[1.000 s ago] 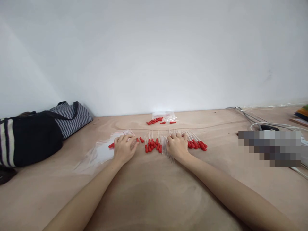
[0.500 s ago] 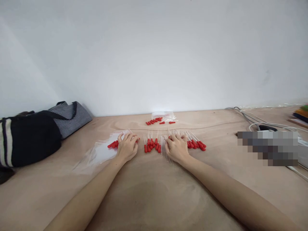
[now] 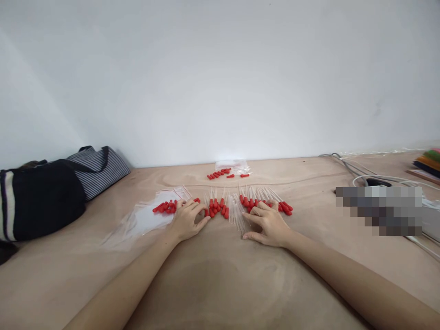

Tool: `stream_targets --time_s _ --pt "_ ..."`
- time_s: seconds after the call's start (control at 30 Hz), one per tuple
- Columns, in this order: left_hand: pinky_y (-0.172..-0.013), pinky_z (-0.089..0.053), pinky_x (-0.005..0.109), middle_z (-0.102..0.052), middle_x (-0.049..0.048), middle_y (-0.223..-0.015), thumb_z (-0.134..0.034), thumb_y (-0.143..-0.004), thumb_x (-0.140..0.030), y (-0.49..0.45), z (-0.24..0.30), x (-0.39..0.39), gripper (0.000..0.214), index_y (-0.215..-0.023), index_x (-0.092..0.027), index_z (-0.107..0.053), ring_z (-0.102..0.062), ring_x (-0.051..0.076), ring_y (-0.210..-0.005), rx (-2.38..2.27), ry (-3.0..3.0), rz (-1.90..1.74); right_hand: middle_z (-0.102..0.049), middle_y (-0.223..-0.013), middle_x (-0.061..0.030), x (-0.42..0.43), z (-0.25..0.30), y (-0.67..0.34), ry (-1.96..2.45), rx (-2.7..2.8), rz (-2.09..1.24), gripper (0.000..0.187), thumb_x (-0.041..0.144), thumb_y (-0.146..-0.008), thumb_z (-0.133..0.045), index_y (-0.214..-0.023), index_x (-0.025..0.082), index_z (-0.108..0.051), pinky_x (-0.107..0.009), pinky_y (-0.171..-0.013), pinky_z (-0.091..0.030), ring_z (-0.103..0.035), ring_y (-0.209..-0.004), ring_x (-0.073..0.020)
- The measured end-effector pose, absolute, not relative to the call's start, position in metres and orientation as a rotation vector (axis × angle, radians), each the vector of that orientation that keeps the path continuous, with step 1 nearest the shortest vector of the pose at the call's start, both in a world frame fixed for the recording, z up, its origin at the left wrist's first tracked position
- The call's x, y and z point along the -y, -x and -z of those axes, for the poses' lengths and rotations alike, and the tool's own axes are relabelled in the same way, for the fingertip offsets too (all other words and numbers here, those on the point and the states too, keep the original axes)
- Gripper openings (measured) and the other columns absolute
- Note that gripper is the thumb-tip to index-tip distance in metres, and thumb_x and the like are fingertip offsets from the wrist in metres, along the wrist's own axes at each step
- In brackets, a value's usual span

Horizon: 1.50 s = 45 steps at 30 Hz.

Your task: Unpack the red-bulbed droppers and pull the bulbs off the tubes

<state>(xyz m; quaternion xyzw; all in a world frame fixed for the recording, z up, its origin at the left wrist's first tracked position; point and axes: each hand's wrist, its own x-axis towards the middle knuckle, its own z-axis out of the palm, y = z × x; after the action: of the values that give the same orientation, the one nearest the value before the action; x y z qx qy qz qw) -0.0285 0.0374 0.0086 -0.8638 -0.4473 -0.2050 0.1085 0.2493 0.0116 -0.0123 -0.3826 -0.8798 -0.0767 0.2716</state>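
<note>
My left hand (image 3: 188,220) lies over the right end of a row of loose red rubber bulbs (image 3: 167,207), thumb spread toward a middle group of droppers. These droppers (image 3: 216,204) have red bulbs facing me and thin clear tubes pointing away. A bundle of bare clear tubes (image 3: 235,213) lies between my hands. My right hand (image 3: 270,224) rests with fingers apart on the near side of a larger group of red-bulbed droppers (image 3: 247,201), its thumb and index finger beside the bare tubes. The fingertips are partly hidden among the bulbs.
Clear zip bags (image 3: 146,217) lie under the left bulbs. Near the wall are more red bulbs (image 3: 218,173) and a bag with clear tubes (image 3: 233,166). Bags (image 3: 44,197) stand at the left. Cables (image 3: 347,167) and a blurred-out object (image 3: 385,208) lie at the right.
My left hand has shifted right and slightly nearer, uncovering more red bulbs. My right hand has moved right and nearer, off the bare tubes, and its fingers are more spread.
</note>
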Motion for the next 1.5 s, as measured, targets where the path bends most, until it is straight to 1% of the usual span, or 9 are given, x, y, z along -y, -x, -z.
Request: stream_targets --time_s 0.17,0.33,0.53,0.6,0.87,1.03,1.2,1.37,1.5 --pt "-0.075 -0.028 0.038 -0.064 0.0008 -0.068 -0.049 -0.076 -0.027 0.029 -0.008 -0.035 0.008 -0.079 -0.022 -0.055 -0.057 0.022 -0.075 1.317 2.516 0.625 -0.061 -0.075 -0.0025 -0.021 0.016 -0.241 1.037 2.342 0.264 0.039 0.053 -0.077 -0.052 -0.099 0.022 -0.061 -0.036 -0.075 -0.021 -0.047 -0.077 -0.0161" --pt "-0.073 -0.027 0.037 -0.062 -0.0002 -0.065 -0.051 -0.076 -0.030 0.028 -0.007 -0.034 0.010 -0.078 -0.022 -0.054 -0.058 0.021 -0.074 1.333 2.493 0.667 -0.061 -0.076 -0.0028 -0.027 0.018 -0.239 1.068 2.307 0.290 0.036 0.048 -0.079 -0.051 -0.100 0.021 -0.061 -0.035 -0.074 -0.021 -0.048 -0.077 -0.0159" --pt "-0.073 -0.028 0.036 -0.062 -0.0003 -0.065 -0.050 -0.077 -0.031 0.027 -0.007 -0.035 0.010 -0.077 -0.022 -0.054 -0.057 0.020 -0.073 1.357 2.490 0.661 -0.060 -0.077 -0.0034 -0.021 0.016 -0.238 0.958 2.350 0.211 0.069 0.072 -0.063 -0.049 -0.108 0.021 -0.058 -0.035 -0.074 -0.023 -0.048 -0.076 -0.0170" --pt "-0.074 -0.028 0.036 -0.062 -0.0005 -0.065 -0.049 -0.077 -0.029 0.026 -0.006 -0.035 0.009 -0.077 -0.022 -0.053 -0.058 0.020 -0.073 1.374 2.492 0.668 -0.060 -0.077 -0.0034 -0.023 0.016 -0.237 0.965 2.348 0.249 0.071 0.074 -0.061 -0.049 -0.107 0.021 -0.058 -0.035 -0.074 -0.023 -0.048 -0.077 -0.0175" --pt "-0.074 -0.033 0.039 -0.063 -0.0005 -0.065 -0.051 -0.067 -0.021 0.024 0.004 -0.036 0.010 -0.077 -0.021 -0.049 -0.060 0.020 -0.067 1.621 2.236 0.968 -0.062 -0.080 -0.0045 -0.035 0.018 -0.231 1.074 2.265 0.329 0.057 0.065 -0.069 -0.050 -0.104 0.020 -0.060 -0.034 -0.074 -0.023 -0.050 -0.078 -0.0177" --pt "-0.073 -0.039 0.037 -0.062 0.0012 -0.069 -0.050 -0.068 -0.022 0.029 0.005 -0.028 0.009 -0.076 -0.020 -0.047 -0.059 0.019 -0.065 1.680 2.044 1.232 -0.063 -0.080 -0.0049 -0.026 0.017 -0.235 1.059 2.216 0.278 0.047 0.055 -0.079 -0.047 -0.104 0.019 -0.059 -0.034 -0.074 -0.024 -0.051 -0.077 -0.0168" --pt "-0.072 -0.041 0.033 -0.060 0.0009 -0.072 -0.051 -0.075 -0.025 0.021 -0.004 -0.010 0.008 -0.079 -0.020 -0.048 -0.058 0.017 -0.068 1.487 2.116 1.328 -0.062 -0.082 -0.0058 -0.004 0.018 -0.240 1.050 2.004 0.458 0.035 0.043 -0.080 -0.051 -0.104 0.019 -0.059 -0.034 -0.078 -0.025 -0.051 -0.078 -0.0167" --pt "-0.075 -0.038 0.033 -0.062 -0.0008 -0.073 -0.048 -0.078 -0.018 -0.007 -0.001 0.005 0.005 -0.082 -0.020 -0.050 -0.058 0.014 -0.068 1.171 2.504 1.206 -0.062 -0.101 -0.0049 0.014 0.016 -0.240 0.954 2.003 0.633 0.030 0.035 -0.080 -0.055 -0.108 0.025 -0.057 -0.036 -0.088 -0.022 -0.051 -0.097 -0.0192" --pt "-0.080 -0.033 0.034 -0.063 -0.0027 -0.073 -0.046 -0.080 -0.016 -0.026 0.007 0.008 0.006 -0.083 -0.020 -0.048 -0.058 0.012 -0.065 1.028 2.667 1.173 -0.066 -0.081 0.0008 0.012 0.017 -0.238 0.879 2.072 0.609 0.023 0.033 -0.081 -0.054 -0.102 0.025 -0.060 -0.039 -0.093 -0.015 -0.054 -0.089 -0.0156"
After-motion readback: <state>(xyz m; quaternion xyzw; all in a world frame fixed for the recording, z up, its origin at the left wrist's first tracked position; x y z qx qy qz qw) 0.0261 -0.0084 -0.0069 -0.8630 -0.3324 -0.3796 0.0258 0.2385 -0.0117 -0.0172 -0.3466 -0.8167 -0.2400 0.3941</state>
